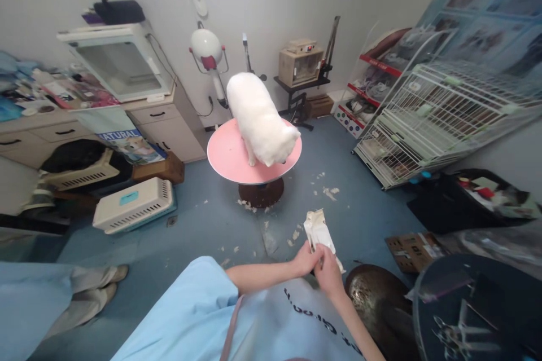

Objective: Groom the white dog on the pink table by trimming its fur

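Close to my body, over the front of my light blue apron, both hands meet at a soft white packet (320,231) that looks like a wipes pack. Fingers of my left hand (307,259) are closed at its lower left edge. My right hand (328,271) grips its lower end, and the two hands touch. What lies between the fingers is hidden. Beyond them, a white furry animal (256,113) stands on a round pink table (222,149), its head lowered to the right. I cannot tell whether it is a cat or a small dog.
Fur clumps (331,192) lie on the blue floor. At lower right, scissors (463,333) rest on a dark round table (436,287) beside a brown stool (372,293). Wire cages (440,107) stand right, a pet carrier (133,206) left. Another person's legs (91,299) show lower left.
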`<state>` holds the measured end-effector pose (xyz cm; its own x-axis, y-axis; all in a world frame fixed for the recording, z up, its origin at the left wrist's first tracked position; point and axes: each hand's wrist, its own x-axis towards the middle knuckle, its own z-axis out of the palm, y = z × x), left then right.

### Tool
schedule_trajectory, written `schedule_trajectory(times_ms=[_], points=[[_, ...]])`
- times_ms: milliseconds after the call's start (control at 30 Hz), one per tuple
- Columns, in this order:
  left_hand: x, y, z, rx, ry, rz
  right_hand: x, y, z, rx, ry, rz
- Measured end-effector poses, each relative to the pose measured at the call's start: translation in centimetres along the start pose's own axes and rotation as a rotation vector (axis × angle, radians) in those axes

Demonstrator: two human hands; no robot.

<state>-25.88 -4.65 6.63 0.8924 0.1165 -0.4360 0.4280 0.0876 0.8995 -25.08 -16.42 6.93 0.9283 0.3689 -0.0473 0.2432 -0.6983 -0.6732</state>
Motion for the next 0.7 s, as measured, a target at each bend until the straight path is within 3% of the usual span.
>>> schedule_trajectory(times_ms=[100, 267, 500, 700], points=[[0.5, 0.5, 0.0, -0.019, 0.054, -0.006, -0.4, 0.8, -0.3, 0.028, -0.083, -0.153], [0.7, 1.2, 0.2, 0.086, -0.022, 0.076, 1.6, 2.5, -2.8, -0.218, -0.002, -0.105], [1.8, 2.1, 1.2, 0.111, -0.013, -0.013, 4.5, 3.7, -6.4, -0.402, -0.258, -0.23], [2.4, 2.2, 2.0, 0.117, -0.07, -0.038, 5.1, 4.0, -7.5, -0.543, -0.287, -0.243]])
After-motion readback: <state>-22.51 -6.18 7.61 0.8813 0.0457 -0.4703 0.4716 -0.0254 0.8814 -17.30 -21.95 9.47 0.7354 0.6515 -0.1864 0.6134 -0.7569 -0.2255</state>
